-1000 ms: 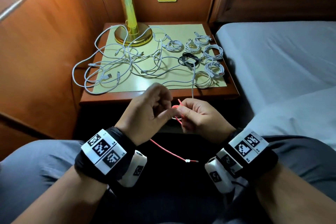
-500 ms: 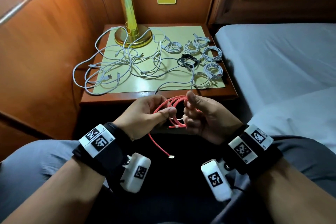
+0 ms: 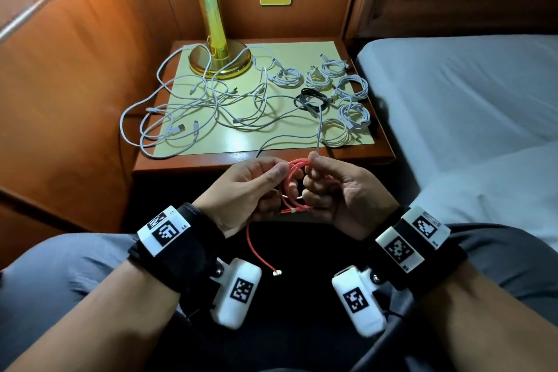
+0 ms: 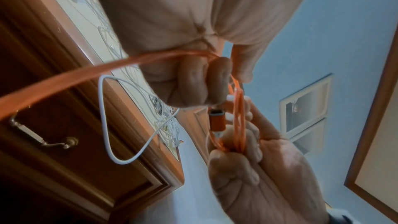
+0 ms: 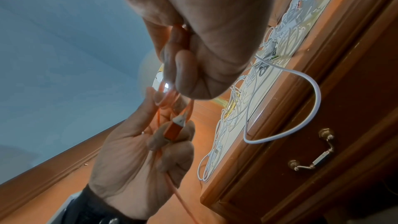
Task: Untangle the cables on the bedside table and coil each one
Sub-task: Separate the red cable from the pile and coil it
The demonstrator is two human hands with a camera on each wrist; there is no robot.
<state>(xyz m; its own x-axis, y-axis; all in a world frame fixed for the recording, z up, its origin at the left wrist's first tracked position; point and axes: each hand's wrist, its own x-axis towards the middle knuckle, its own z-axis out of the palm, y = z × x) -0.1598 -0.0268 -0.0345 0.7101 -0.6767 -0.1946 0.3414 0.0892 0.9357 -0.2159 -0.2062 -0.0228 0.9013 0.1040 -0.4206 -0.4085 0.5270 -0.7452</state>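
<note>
Both hands hold a red cable, wound into small loops, in front of the bedside table. My left hand pinches the loops' left side with thumb and fingers. On the other side my right hand grips them. The cable's loose tail hangs down to a white plug above my lap. In the left wrist view the loops and an orange plug sit between the two hands. The right wrist view shows that plug against the left hand's fingers.
Tangled white cables cover the table's left and middle. Several coiled white cables and a black coil lie at its right. A brass lamp base stands at the back. One white cable droops over the front edge. A bed is on the right.
The red cable went from a single pinched strand to a bundle of loops between the hands. Its hanging tail got shorter and the hands rose towards the table edge.
</note>
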